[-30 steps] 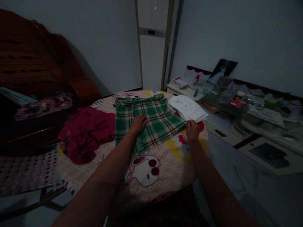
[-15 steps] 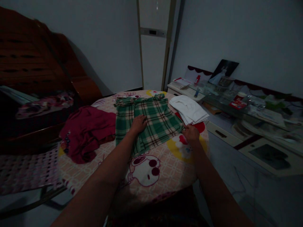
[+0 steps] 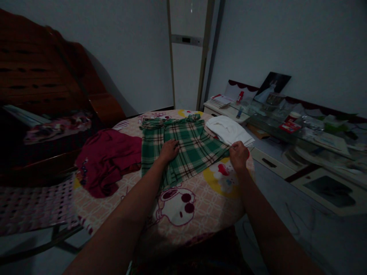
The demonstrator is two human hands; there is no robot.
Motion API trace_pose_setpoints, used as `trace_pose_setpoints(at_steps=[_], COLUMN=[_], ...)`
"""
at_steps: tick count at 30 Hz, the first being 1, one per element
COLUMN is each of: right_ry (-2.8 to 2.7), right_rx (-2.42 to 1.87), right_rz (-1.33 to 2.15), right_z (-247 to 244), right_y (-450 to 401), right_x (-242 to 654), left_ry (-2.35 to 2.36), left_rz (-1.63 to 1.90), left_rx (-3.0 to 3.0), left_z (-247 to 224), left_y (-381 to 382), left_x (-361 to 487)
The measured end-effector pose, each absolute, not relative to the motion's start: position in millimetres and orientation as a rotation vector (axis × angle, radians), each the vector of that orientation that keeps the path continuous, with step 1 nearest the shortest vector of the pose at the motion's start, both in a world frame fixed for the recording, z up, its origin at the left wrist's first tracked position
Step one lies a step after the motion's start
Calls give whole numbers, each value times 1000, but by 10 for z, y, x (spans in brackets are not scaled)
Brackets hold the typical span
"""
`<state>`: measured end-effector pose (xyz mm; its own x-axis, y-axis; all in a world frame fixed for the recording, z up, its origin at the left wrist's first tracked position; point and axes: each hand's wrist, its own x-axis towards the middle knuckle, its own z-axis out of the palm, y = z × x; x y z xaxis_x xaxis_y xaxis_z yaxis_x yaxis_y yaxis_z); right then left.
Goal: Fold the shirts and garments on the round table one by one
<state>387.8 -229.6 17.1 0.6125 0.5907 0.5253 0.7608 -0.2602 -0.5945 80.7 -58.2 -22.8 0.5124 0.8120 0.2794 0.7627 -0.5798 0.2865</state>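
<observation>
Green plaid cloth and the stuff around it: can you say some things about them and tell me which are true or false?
1. The left hand rests on the green plaid cloth. True.
2. The white cloth lies right of the dark pink cloth. True.
3. The right hand pinches the dark pink cloth. False: it pinches the green plaid cloth.
4. The tablecloth is plain. False: the tablecloth has pictures.

Dim, bluish, softly blurred toward the edges
</observation>
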Motion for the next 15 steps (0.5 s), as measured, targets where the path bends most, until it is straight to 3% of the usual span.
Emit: trace_pose_setpoints(at_steps=[4,11,15], right_ry=[-1126,-1147,-1172], right_rx=[-2056,-2117,-2186], right_rz=[-357,-155,-212], right_z=[262,-22,35], right_y=[-2286,-2295,-2348], right_x=[3920,3844,3831], left_ry=[1373,1373,1356], left_rz=[600,574,569], left_rx=[2607,2611,2608], left_z=[-214,-196,-172], left_y=[-594,-608,-628], left_x=[805,809,804])
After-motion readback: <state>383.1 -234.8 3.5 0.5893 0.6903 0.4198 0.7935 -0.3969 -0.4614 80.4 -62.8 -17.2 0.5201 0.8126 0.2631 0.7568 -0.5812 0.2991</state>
